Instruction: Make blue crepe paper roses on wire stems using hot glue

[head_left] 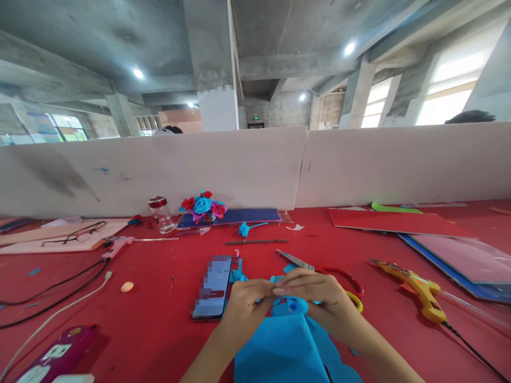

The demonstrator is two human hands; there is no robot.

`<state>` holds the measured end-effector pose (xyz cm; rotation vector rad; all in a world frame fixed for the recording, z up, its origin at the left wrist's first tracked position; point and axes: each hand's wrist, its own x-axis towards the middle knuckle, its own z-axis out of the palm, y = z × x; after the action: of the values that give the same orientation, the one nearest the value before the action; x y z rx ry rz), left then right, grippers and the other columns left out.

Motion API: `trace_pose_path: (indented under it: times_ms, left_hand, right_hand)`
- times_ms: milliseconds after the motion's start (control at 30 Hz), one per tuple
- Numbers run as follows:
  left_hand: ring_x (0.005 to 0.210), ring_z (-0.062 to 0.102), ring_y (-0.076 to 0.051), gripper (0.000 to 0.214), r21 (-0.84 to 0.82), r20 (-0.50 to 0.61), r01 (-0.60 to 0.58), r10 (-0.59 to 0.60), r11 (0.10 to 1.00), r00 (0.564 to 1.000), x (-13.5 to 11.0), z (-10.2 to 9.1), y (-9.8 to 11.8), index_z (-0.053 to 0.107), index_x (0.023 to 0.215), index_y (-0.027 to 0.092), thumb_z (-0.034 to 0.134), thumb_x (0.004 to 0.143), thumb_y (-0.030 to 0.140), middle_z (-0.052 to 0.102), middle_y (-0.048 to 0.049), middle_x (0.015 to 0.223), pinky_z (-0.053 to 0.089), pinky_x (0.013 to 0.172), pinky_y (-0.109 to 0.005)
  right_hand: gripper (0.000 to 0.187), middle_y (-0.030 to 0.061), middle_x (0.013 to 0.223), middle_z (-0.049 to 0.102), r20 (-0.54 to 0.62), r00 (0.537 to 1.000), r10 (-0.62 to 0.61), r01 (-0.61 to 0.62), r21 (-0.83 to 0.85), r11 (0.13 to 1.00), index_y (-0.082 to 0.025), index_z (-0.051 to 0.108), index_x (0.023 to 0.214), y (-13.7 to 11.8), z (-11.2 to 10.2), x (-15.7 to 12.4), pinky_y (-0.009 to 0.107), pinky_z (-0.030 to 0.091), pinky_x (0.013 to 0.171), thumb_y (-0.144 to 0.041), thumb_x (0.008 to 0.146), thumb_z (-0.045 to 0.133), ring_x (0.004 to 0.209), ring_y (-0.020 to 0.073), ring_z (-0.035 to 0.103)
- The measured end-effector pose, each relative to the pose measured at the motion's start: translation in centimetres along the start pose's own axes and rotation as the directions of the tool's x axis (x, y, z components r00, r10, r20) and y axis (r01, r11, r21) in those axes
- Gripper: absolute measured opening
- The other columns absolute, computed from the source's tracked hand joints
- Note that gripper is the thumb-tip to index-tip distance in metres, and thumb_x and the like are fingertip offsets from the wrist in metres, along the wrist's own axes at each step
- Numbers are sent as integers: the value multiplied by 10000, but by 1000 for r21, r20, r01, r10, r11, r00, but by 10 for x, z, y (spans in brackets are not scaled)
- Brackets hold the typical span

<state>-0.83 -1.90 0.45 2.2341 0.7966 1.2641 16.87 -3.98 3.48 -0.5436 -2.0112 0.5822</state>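
Left hand (251,302) and right hand (317,297) meet at curled fingertips, forearms angled inward; cannot tell whether anything is pinched there. Curled blue piece (294,305), smooth, rolled, just below the fingertips, between the hands. Nearer the forearms: flat blue sheet (275,346). Beyond right hand: scissors (301,261), pointed metal blades. Left of left hand: glossy phone (215,290).

Beyond and left of the phone (211,306), whose screen looks like smooth glass, stands a shiny jar (163,219) of clear glass or plastic. Right of the phone lie a matt, paper-like blue sheet (273,346), scissors (308,265) with metal blades and glossy plastic handles, and a glue gun (419,290) of smooth plastic.
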Motion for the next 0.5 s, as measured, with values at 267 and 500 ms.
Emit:
trace_pose_path:
  times_ms: [267,500]
  left_hand:
    - [694,663,-158,219,-63,-21,6,-7,998,1000,1,0,0,716,818,237,504,841,184,730,-22,783,501,656,-231]
    - [712,667,-166,222,-85,-1,23,-23,996,1000,-1,2,-1,722,820,252,524,818,153,730,-16,784,515,668,-243]
  right_hand:
    - [379,55,1095,646,7,999,39,-38,-137,990,-288,531,1207,0,1,-3,375,487,834,-153,862,450,1015,207,570]
    - [275,35,936,699,-55,995,85,-88,-53,995,-298,655,1026,1,0,0,353,500,802,-224,763,630,913,212,610]
